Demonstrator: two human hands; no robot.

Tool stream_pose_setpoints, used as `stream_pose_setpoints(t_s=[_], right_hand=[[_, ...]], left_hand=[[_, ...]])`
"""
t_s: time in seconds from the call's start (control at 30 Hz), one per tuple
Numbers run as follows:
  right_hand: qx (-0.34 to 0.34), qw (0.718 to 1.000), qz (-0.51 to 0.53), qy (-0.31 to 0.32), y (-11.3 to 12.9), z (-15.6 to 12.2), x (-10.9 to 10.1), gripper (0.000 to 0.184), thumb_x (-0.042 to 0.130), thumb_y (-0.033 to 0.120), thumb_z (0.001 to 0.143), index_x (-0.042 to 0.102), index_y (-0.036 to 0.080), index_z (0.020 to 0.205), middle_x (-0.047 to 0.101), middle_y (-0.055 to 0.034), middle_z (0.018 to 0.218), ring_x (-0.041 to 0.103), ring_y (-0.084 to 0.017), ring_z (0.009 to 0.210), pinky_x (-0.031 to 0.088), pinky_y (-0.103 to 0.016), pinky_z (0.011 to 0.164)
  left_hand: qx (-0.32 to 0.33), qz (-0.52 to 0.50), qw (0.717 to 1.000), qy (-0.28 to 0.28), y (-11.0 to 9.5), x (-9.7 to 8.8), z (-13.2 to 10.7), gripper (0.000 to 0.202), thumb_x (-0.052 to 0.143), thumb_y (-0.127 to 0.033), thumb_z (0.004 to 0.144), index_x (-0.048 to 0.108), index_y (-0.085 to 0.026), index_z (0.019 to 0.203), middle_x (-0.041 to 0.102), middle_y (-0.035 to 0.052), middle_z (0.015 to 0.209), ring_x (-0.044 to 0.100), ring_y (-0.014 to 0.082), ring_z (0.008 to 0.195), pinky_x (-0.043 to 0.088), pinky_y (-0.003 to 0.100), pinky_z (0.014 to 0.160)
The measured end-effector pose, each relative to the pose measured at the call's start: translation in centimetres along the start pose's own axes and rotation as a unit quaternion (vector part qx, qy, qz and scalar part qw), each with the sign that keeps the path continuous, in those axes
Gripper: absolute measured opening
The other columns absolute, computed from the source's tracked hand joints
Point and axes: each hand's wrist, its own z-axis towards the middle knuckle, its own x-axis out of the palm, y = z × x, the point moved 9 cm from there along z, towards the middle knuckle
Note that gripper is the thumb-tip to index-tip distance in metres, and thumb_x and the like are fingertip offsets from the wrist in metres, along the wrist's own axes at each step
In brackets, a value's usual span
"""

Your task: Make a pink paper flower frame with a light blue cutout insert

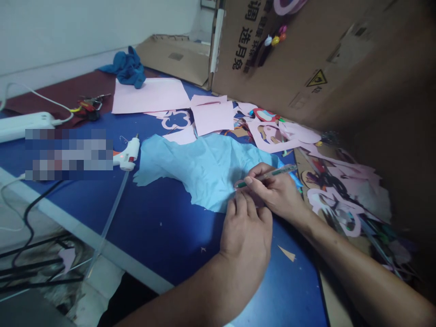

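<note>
A crumpled light blue sheet of paper (200, 165) lies on the blue table (160, 227). My left hand (245, 234) rests at the sheet's near right edge, fingers curled and pressed down on it. My right hand (277, 190) is just behind it, closed round a green pen (272, 175) whose tip points left onto the blue sheet. A small pink piece seems to lie under the fingertips; I cannot make it out.
A white glue gun (127, 154) with a clear glue stick lies at the left. Pink paper sheets (151, 95) and cut-outs (272, 136) cover the back and right. Cardboard boxes (306, 59) stand behind. A power strip (23, 125), cables and blue cloth (127, 68) sit far left.
</note>
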Motion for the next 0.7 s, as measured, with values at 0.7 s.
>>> stream_pose_setpoints(t_s=[0.7], right_hand=[[0.019,1.000,0.012,0.011,-0.20,0.14,-0.10,0.043,0.065,0.042,0.105,0.080,0.021,0.071,0.077,-0.0084,0.091,0.076,-0.020,0.077,0.057,-0.029,0.064]], left_hand=[[0.006,0.006,1.000,-0.003,-0.12,-0.01,-0.04,0.046,0.065,-0.033,0.102,0.066,-0.009,0.141,0.061,0.0265,0.153,0.057,0.0395,0.140,0.049,0.051,0.110]])
